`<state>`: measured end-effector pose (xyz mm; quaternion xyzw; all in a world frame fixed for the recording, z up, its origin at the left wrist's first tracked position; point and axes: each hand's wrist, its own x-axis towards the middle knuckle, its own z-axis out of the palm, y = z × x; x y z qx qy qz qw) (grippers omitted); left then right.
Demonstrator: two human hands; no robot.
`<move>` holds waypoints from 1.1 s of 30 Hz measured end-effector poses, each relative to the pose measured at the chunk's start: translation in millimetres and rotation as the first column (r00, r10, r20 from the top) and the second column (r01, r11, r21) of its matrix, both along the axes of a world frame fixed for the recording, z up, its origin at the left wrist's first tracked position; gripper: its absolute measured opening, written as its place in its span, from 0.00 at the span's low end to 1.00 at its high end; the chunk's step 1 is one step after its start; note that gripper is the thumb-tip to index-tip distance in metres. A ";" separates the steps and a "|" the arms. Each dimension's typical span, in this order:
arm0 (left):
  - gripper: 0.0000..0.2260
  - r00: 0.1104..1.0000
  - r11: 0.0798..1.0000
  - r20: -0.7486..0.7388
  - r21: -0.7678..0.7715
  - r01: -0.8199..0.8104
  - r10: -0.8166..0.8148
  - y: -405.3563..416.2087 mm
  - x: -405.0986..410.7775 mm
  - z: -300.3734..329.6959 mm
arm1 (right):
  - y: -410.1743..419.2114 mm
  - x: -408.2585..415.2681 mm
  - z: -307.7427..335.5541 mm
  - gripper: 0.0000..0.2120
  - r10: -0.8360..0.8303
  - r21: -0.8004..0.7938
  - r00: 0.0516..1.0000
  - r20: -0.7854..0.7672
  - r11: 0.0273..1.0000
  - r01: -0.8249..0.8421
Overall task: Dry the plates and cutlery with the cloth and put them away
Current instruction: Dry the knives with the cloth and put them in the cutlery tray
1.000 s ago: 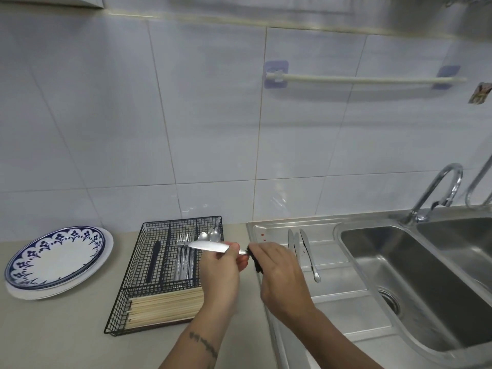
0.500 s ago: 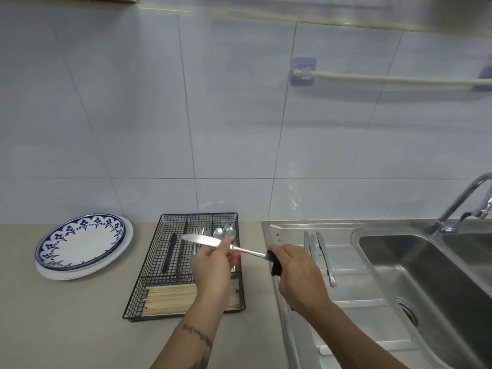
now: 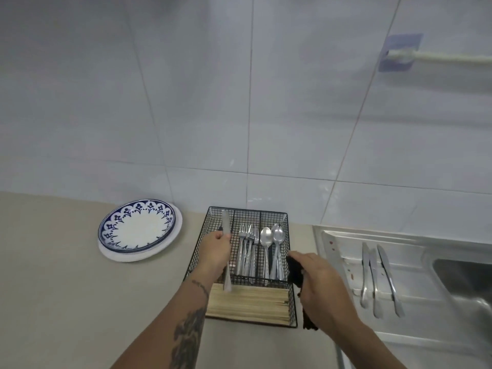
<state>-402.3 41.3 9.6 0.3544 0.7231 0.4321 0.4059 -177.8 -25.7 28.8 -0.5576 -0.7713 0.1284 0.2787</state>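
Note:
My left hand (image 3: 214, 251) grips a table knife (image 3: 226, 222) over the left compartment of the black wire cutlery tray (image 3: 291, 299), blade pointing away from me. My right hand (image 3: 323, 286) holds a dark cloth (image 3: 295, 272) at the tray's right edge. Forks (image 3: 247, 251) and spoons (image 3: 271, 243) lie in the tray's other compartments, and wooden chopsticks (image 3: 250, 304) fill the front section. Three more knives (image 3: 375, 278) lie on the steel draining board (image 3: 426, 323). A stack of plates (image 3: 138, 230), the top one white with a blue pattern, sits left of the tray.
The beige counter (image 3: 66, 288) spreads to the left and front. A sink basin (image 3: 468, 278) lies at the far right edge. A white towel rail (image 3: 436, 58) is fixed to the tiled wall above.
My left hand took the knife from the cloth, turned it lengthwise and moved it left over the tray's left compartment. My right hand kept the cloth. The view swung left and down.

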 end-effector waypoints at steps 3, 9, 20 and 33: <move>0.12 0.994 0.998 -0.091 -0.025 -0.060 0.058 27.9 -13.8 -9.2 | 4.7 -1.6 -3.0 0.21 0.013 -0.035 0.999 -0.040 0.999 -0.015; 0.11 0.980 0.993 -0.200 -0.110 -0.031 0.008 64.4 -30.1 -15.2 | 15.6 5.4 -19.9 0.22 0.004 -0.109 0.992 -0.124 0.994 -0.018; 0.08 0.839 0.957 -0.487 -0.262 0.127 -0.244 58.9 -29.7 -40.0 | 32.1 12.1 -20.9 0.20 -0.074 -0.125 0.991 -0.110 0.990 0.060; 0.18 0.807 0.965 -0.548 -0.006 0.261 -0.222 7.2 53.2 19.9 | -2.8 66.7 -30.5 0.27 -0.091 -0.051 0.995 0.029 0.994 0.092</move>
